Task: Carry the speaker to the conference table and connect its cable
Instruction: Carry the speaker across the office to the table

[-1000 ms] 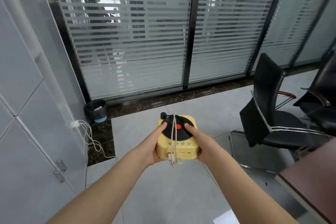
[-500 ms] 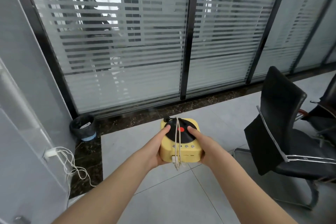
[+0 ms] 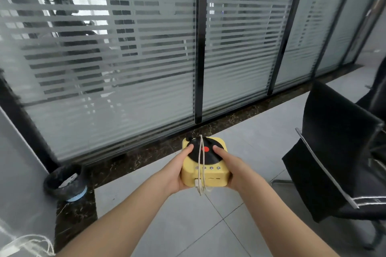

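Observation:
A yellow box-shaped speaker [image 3: 213, 177] with a black disc and red dot on top is held in front of me above the floor. My left hand [image 3: 177, 170] grips its left side, thumb on the black disc. My right hand [image 3: 234, 168] grips its right side, thumb on the disc too. A white cable [image 3: 201, 160] is wrapped over the speaker from back to front, its plug hanging at the front face. The conference table is out of view.
A frosted striped glass wall [image 3: 125, 58] with black frames stands ahead. A black waste bin [image 3: 64, 182] sits at the lower left by a grey cabinet [image 3: 16, 173]. A black office chair [image 3: 338, 152] stands at the right. A loose white cord [image 3: 27, 244] lies bottom left.
The view has swung and moved toward the glass wall; the bin and chair sit nearer. The brown table corner has left the frame. Both hands keep the same hold on the speaker.

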